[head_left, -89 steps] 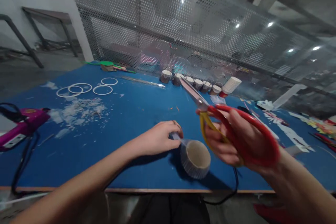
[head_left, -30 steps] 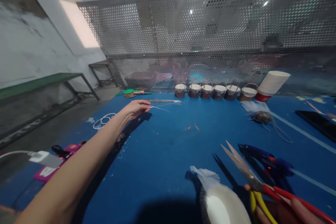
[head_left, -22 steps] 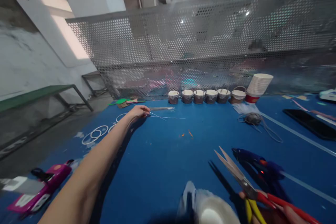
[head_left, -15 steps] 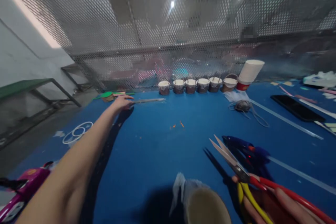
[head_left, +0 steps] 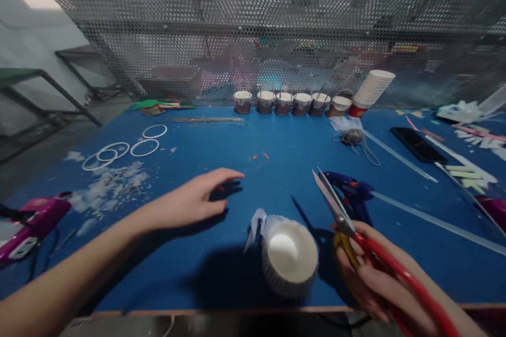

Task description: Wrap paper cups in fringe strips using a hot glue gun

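Note:
My left hand (head_left: 193, 198) is over the blue table, left of centre, with thumb and fingers apart and nothing between them. My right hand (head_left: 375, 268) holds scissors (head_left: 336, 205) with red and yellow handles, the blades slightly parted and pointing up and away. Between my hands, near the front edge, stands a white paper cup (head_left: 290, 255) with a ribbed wrap and a loose strip at its upper left. A blue glue gun (head_left: 350, 187) lies just beyond the scissors.
Several small brown-and-white buckets (head_left: 284, 103) line the back beside stacked paper cups (head_left: 373, 89). White rings (head_left: 145, 147) and scraps (head_left: 114, 187) lie left, near a magenta tool (head_left: 33, 226). Grey yarn (head_left: 351, 137) and a black phone (head_left: 418, 144) are right. Thin sticks (head_left: 209, 119) lie at the back.
My left hand has come back from the thin sticks at the rear towards the cup. The camera view has shifted, showing the table's front edge and the whole cup. The scissors remain in my right hand.

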### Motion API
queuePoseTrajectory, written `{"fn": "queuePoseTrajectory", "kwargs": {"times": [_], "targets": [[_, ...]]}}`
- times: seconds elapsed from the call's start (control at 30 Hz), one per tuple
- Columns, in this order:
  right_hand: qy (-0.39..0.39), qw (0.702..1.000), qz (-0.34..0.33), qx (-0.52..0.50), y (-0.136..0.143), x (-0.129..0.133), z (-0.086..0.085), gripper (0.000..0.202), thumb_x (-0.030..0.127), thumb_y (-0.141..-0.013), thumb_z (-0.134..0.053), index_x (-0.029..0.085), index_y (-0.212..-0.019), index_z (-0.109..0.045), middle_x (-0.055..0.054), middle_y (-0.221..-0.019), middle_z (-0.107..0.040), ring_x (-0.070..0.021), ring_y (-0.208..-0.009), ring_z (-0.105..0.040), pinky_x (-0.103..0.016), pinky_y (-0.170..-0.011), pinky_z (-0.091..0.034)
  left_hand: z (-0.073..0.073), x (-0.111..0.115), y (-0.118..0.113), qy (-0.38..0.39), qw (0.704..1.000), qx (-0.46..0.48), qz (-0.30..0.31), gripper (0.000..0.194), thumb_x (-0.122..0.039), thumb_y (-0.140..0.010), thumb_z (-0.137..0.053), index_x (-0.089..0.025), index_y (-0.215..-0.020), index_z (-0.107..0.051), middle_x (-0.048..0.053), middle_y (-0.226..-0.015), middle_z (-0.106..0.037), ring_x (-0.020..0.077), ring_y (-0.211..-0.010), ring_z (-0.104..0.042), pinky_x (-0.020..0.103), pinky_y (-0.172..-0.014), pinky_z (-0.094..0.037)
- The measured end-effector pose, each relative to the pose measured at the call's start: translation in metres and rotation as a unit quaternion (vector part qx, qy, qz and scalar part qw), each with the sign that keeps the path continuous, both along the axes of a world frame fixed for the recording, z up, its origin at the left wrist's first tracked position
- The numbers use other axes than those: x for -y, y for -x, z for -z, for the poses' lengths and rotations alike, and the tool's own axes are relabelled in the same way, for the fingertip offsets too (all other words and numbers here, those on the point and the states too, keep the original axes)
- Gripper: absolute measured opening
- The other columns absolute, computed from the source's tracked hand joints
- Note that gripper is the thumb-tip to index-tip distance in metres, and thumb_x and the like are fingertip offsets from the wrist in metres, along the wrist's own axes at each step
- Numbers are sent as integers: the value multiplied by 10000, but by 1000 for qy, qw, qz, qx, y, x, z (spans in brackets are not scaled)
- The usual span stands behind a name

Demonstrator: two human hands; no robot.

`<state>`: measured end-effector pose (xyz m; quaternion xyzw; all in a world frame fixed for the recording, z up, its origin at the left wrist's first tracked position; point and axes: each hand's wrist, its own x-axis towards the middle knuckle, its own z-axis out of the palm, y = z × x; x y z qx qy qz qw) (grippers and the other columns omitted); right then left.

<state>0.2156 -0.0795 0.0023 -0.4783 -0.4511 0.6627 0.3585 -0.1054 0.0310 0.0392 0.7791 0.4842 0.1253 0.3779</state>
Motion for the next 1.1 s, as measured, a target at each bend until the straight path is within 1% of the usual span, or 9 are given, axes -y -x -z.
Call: {"fn": "queuePoseTrajectory", "kwargs": {"times": [0.07, 0.17, 0.23, 0.37, 0.47, 0.6, 0.77, 0.97, 1.1], "targets": [[-61, 992, 26, 111, 14, -2, -5, 489, 439, -742, -722, 271, -1141, -493, 22, -718, -548, -130, -566, -505, -252, -524, -449, 8, 24, -11, 43, 998, 36, 11, 575, -182, -760, -542, -261, -1319, -432, 68, -1355, -520, 224, -1224, -497, 361, -1014, -399], [-128, 957, 22, 260, 34, -10, -9, 500, 442, -740, -704, 254, -1143, -475, 7, -752, -576, -188, -675, -557, -339, -660, -479, 19, 42, -22, 70, 992, 99, -19, 618, -169, -745, -537, -241, -1340, -388, 99, -1366, -501, 229, -1246, -477, 371, -1001, -415], [-146, 947, -2, 287, 43, -17, -9, 463, 404, -777, -662, 244, -1160, -457, -9, -800, -609, -202, -709, -578, -360, -689, -477, 24, 48, -27, 80, 987, 136, -37, 630, -173, -728, -545, -220, -1336, -385, 119, -1352, -495, 233, -1215, -497, 363, -969, -440], [-161, 957, -23, 241, 47, -32, -7, 413, 239, -779, -598, 227, -1161, -445, -14, -839, -625, -179, -717, -593, -317, -659, -479, 26, 65, -36, 92, 986, 127, -56, 649, -212, -713, -573, -216, -1336, -389, 105, -1224, -547, 206, -984, -581, 357, -858, -488], [-173, 963, -38, 203, 46, -44, -11, 443, 191, -718, -611, 211, -1136, -465, -3, -828, -614, -160, -723, -600, -288, -658, -484, 28, 83, -42, 44, 990, 118, -68, 660, -249, -699, -614, -235, -1326, -409, 86, -1217, -534, 189, -917, -566, 348, -833, -488], [-176, 962, -79, 195, 45, -58, -21, 473, 190, -633, -665, 191, -1081, -514, -35, -889, -646, -177, -798, -639, -302, -729, -516, 40, 99, -49, -65, 984, 153, -66, 560, -167, -727, -559, -214, -1275, -458, 81, -1159, -558, 179, -906, -571, 315, -807, -486], [-192, 937, -176, 231, 44, -77, -37, 470, 248, -677, -692, 176, -1119, -548, -63, -958, -684, -204, -867, -669, -339, -808, -541, 53, 106, -52, -199, 956, 211, -50, 331, -70, -768, -476, -193, -1058, -577, 64, -1036, -600, 168, -952, -588, 304, -845, -465], [-276, 882, -292, 246, 50, -105, -53, 402, 257, -723, -681, 218, -1118, -615, -54, -1127, -681, -217, -1051, -633, -365, -961, -480, 55, 110, -50, -242, 940, 229, -79, 176, -74, -793, -478, -179, -845, -609, 42, -912, -600, 148, -855, -590, 278, -766, -462], [-287, 874, -283, 271, 60, -114, -46, 433, 259, -682, -715, 187, -1102, -645, -59, -1061, -710, -228, -983, -660, -385, -925, -500, 58, 112, -50, -256, 937, 224, -75, 158, -74, -799, -491, -176, -822, -609, 44, -928, -603, 141, -863, -598, 268, -778, -467]]}}
